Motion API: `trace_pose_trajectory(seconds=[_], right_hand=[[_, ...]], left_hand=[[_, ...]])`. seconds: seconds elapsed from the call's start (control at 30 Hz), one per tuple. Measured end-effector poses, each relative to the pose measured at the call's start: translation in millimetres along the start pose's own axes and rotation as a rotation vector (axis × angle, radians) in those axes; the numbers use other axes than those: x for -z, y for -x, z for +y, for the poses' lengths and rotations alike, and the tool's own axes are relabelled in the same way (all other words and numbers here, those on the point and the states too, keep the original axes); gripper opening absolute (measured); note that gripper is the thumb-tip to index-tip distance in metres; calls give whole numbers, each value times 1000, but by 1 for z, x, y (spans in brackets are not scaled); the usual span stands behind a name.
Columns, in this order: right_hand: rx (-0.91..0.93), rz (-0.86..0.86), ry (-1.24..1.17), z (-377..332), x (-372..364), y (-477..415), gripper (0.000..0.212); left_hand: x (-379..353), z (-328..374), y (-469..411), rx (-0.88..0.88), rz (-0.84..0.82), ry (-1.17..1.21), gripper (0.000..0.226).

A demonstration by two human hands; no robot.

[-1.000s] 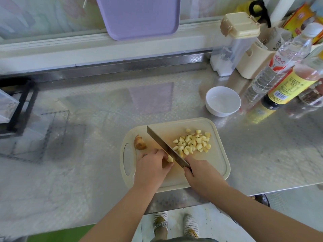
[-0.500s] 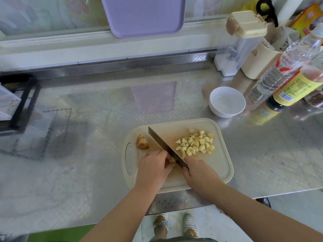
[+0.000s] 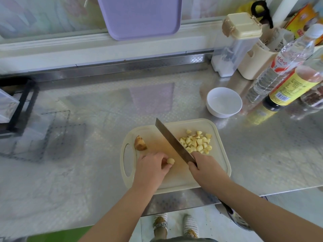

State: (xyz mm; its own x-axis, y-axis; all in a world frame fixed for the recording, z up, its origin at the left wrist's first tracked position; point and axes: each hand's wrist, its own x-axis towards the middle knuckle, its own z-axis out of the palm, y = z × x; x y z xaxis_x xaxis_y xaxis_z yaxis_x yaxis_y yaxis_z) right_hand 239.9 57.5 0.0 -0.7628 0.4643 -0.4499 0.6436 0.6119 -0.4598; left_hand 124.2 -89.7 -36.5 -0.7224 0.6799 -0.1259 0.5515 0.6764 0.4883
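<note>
Textured stainless-steel desk (image 3: 87, 172), with the cream plastic cutting board with a handle slot (image 3: 181, 179) at its front edge.

Delta vs 0.5 s ago: the long steel kitchen knife (image 3: 173, 142) was hard against the left fingers, on the piece. It now sits further right, clear of that piece, with the blade running diagonally and its right face against the pile. The left hand and the piece have barely moved. Board, bowl and bottles keep their layout.

- Right hand (image 3: 204, 168): wrapped round the knife handle, which is mostly hidden under the hand.
- Left hand (image 3: 150, 170): on the board, fingertips curled, pinching the small pale yellow rounded piece (image 3: 170, 161). A clear gap separates it from the blade.
- Pile of pale yellow diced cubes (image 3: 196, 143): right half of the board.
- Brown-skinned end chunk (image 3: 139, 145): lies alone near the handle slot.

Containers, back right:
- Tall clear plastic dispenser with a cream flip lid (image 3: 232, 49): white layer at the bottom.
- Clear plastic bottle with a red-and-white label (image 3: 279, 63): clear liquid.
- Yellow-labelled bottle (image 3: 290, 88): dark liquid low down, amber above.
- Small round white bowl (image 3: 222, 114): just behind the board's far right corner. Can't tell if anything is in it.
</note>
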Motion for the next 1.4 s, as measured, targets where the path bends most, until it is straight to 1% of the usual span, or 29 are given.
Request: trace_pose_trajectory(seconds=[0.13,0.37,0.8,1.07,1.23,1.4], right_hand=[[40,-44,4,-2,-6,9,17],[47,-30,32,-3,-12,14,16],[51,-28,116,1,-19,8,13],[25,-73,120,-4,-24,0,11],[34,-34,84,-14,-20,-7,14],[34,63,38,-1,2,-3,15]], left_hand=[[3,1,0,5,0,-10,15],[-1,8,-3,17,29,-32,15],[-5,6,-4,-17,84,-19,12],[-7,6,-7,-22,60,-42,13],[-5,4,-7,-45,52,-78,15],[-7,4,-11,-64,75,-129,18]])
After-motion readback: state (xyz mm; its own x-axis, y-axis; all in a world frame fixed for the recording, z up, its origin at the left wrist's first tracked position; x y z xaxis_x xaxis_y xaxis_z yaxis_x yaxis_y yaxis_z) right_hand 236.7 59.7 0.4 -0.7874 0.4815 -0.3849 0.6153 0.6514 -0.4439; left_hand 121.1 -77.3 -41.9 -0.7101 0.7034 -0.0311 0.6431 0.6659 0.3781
